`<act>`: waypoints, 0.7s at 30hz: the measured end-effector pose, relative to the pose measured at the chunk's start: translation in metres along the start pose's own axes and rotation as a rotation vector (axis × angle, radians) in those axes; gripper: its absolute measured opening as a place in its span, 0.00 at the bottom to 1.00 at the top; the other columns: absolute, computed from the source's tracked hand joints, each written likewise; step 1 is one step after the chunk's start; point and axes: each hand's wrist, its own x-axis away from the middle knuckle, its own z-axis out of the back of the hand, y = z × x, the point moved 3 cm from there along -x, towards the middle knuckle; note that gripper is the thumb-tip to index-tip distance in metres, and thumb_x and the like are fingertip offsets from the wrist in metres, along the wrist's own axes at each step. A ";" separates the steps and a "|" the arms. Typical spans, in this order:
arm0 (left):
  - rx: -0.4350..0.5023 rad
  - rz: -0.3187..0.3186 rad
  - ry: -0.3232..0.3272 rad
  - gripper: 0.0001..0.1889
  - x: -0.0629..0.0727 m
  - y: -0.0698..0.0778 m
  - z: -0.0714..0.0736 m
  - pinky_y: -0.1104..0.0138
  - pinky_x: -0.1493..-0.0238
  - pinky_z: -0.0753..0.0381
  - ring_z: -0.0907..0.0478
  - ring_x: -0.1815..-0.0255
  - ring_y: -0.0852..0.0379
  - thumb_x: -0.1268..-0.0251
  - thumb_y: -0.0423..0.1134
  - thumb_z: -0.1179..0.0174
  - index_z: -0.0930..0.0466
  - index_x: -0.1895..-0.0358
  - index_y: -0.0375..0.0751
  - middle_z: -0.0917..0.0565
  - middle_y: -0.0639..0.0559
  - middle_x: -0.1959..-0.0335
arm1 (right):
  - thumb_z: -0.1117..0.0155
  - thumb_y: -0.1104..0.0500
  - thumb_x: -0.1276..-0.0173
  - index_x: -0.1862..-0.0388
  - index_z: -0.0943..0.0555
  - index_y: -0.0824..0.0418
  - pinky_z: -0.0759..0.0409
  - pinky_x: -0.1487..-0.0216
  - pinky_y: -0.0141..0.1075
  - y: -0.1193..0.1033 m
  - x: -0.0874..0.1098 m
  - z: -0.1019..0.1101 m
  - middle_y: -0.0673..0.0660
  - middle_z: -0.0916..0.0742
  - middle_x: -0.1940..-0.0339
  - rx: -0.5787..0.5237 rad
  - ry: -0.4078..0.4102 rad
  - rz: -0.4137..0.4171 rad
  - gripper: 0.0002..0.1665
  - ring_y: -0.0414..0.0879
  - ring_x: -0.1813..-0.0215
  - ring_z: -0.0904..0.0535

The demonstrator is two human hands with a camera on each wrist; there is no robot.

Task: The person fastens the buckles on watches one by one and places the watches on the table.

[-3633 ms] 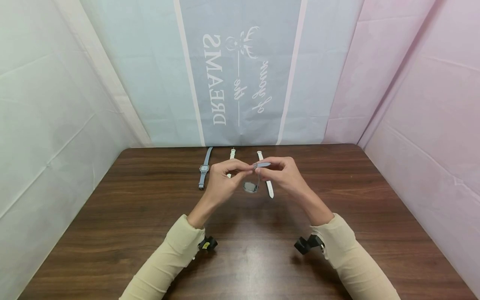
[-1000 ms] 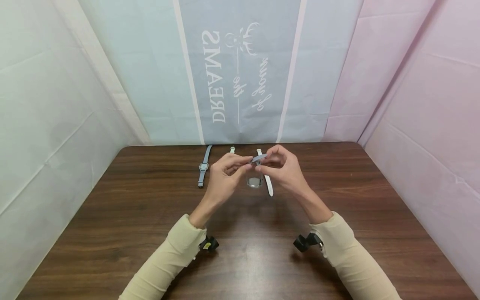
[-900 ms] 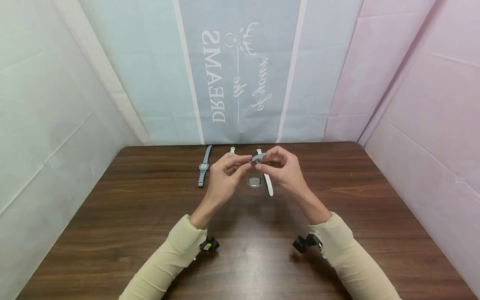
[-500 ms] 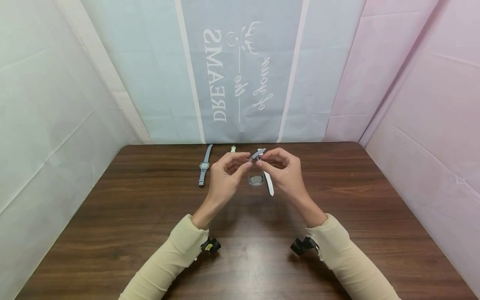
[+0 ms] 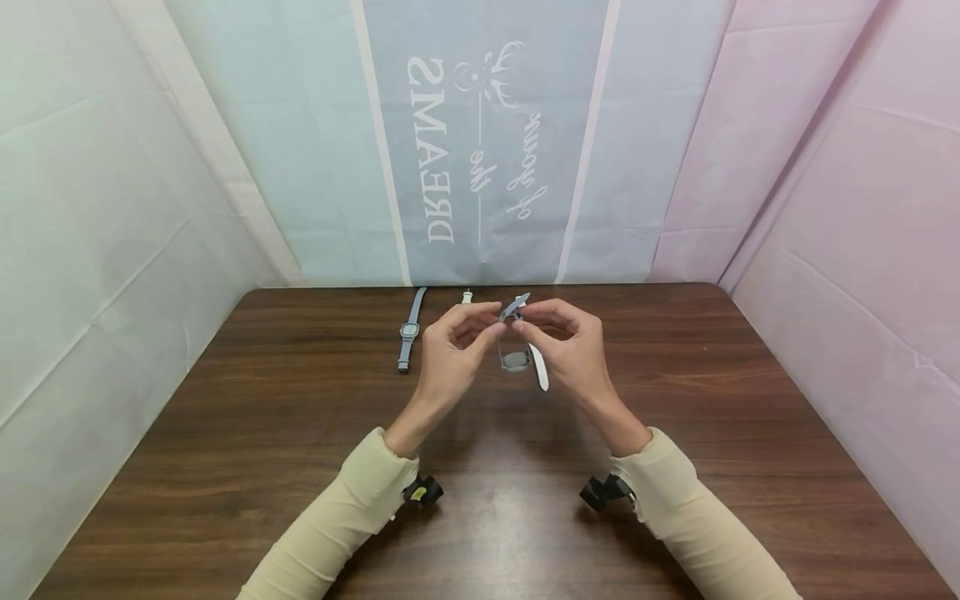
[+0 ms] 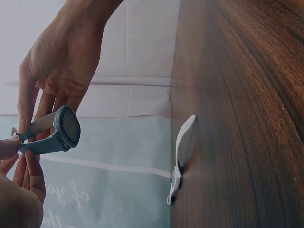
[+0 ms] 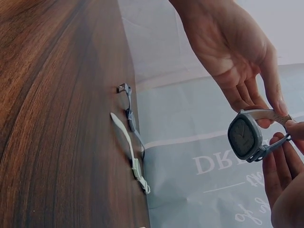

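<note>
A blue-grey wristwatch (image 5: 515, 361) hangs in the air between both hands, its case lowest and its strap bent into a loop. My left hand (image 5: 452, 346) pinches the strap near the buckle between thumb and fingers. From the other side, my right hand (image 5: 573, 342) pinches the same strap, whose tip slants up between the fingertips. In the left wrist view the watch case (image 6: 69, 128) is turned to the right; the right wrist view shows its dial (image 7: 243, 135). Fingers partly hide the place where the strap ends meet.
On the brown table (image 5: 300, 467) behind the hands lie a blue-grey watch (image 5: 408, 332), a pale green watch (image 7: 135, 166) mostly hidden by the left hand in the head view, and a white watch (image 5: 538, 367). A printed cloth (image 5: 480, 167) hangs at the table's far edge.
Since the oldest frame, the strap tip has swung from pointing right to slanting upward, and the hanging case has shifted slightly right. Both hands keep pinching the strap, with fingers shifted a little.
</note>
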 end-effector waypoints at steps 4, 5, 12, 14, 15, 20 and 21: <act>0.006 0.002 -0.008 0.14 0.000 -0.002 0.000 0.72 0.58 0.13 0.14 0.61 0.63 0.33 0.32 0.31 0.14 0.46 0.34 0.14 0.40 0.59 | 0.25 0.65 0.34 0.54 0.11 0.64 0.12 0.52 0.32 0.000 0.000 0.000 0.48 0.07 0.59 0.014 0.000 0.002 0.10 0.38 0.57 0.11; 0.007 0.005 -0.010 0.14 -0.001 -0.002 0.000 0.71 0.58 0.13 0.14 0.61 0.63 0.33 0.32 0.31 0.14 0.46 0.34 0.14 0.41 0.59 | 0.25 0.65 0.34 0.54 0.10 0.63 0.12 0.53 0.32 0.000 0.000 -0.001 0.49 0.07 0.59 0.018 -0.002 0.004 0.10 0.38 0.57 0.11; 0.008 0.007 -0.013 0.14 -0.001 -0.001 0.000 0.70 0.56 0.13 0.13 0.59 0.62 0.32 0.32 0.31 0.15 0.45 0.34 0.14 0.42 0.58 | 0.26 0.67 0.34 0.54 0.10 0.64 0.12 0.55 0.32 0.000 0.000 -0.002 0.54 0.07 0.57 0.022 -0.014 0.024 0.10 0.37 0.59 0.11; 0.001 0.003 -0.014 0.14 -0.001 -0.001 0.000 0.70 0.55 0.13 0.13 0.59 0.61 0.32 0.33 0.31 0.15 0.45 0.35 0.14 0.43 0.57 | 0.26 0.67 0.34 0.53 0.10 0.64 0.12 0.55 0.32 0.000 0.000 -0.003 0.56 0.07 0.57 0.025 -0.012 0.030 0.11 0.36 0.59 0.11; -0.001 0.001 -0.015 0.14 -0.001 -0.001 0.000 0.70 0.55 0.13 0.13 0.59 0.61 0.32 0.33 0.31 0.14 0.45 0.36 0.14 0.43 0.57 | 0.26 0.67 0.34 0.53 0.10 0.64 0.12 0.56 0.31 0.000 0.001 -0.003 0.58 0.07 0.57 0.027 -0.010 0.033 0.11 0.36 0.59 0.11; -0.004 -0.005 -0.015 0.14 -0.001 -0.002 0.000 0.69 0.56 0.13 0.13 0.59 0.61 0.32 0.32 0.31 0.15 0.45 0.36 0.14 0.43 0.57 | 0.26 0.67 0.34 0.54 0.10 0.64 0.12 0.57 0.31 0.001 0.001 -0.004 0.64 0.08 0.56 0.050 -0.015 0.033 0.10 0.35 0.61 0.11; -0.003 -0.005 -0.015 0.14 -0.001 -0.002 0.000 0.69 0.56 0.13 0.13 0.59 0.61 0.32 0.32 0.32 0.15 0.45 0.35 0.14 0.43 0.57 | 0.26 0.67 0.34 0.54 0.10 0.64 0.12 0.58 0.31 0.001 0.001 -0.004 0.64 0.08 0.56 0.056 -0.018 0.032 0.10 0.35 0.61 0.12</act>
